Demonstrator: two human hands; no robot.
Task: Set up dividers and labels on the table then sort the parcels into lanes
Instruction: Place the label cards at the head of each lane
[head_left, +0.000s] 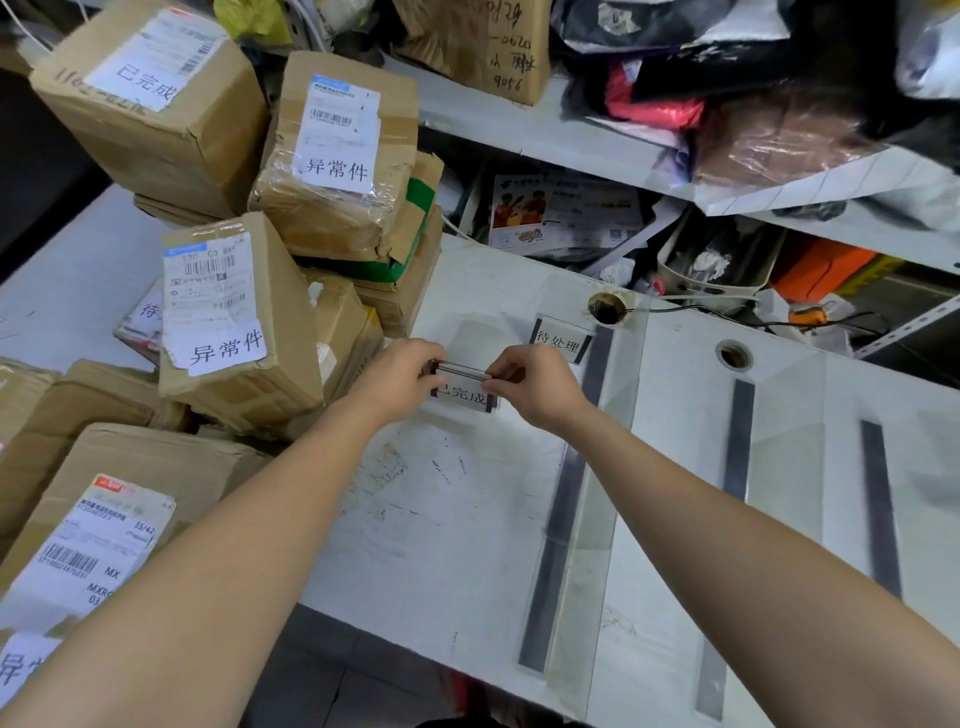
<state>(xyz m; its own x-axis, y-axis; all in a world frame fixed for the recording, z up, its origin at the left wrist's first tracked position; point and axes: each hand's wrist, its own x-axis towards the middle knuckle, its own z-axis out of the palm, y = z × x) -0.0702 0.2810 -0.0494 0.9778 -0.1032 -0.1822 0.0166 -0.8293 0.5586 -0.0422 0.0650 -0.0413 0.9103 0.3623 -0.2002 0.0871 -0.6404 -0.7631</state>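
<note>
Fingers (427, 368) of left hand (397, 382) and right hand (535, 387) are pinched on a label (462, 399); dividers (566, 499) are set out, parcels (234, 322) left unsorted.

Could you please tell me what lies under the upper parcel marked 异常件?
A carton with green tape lies under the parcel. Parcels in front hide the carton's lower part, and its top is covered.

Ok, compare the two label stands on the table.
The near label reads 已完成; the far label reads 待处理. The left hand and right hand pinch the near label's top edge; the far label stands untouched. The far label is beside the clear divider; the near label is farther left of it. Both are white with black characters.
</note>
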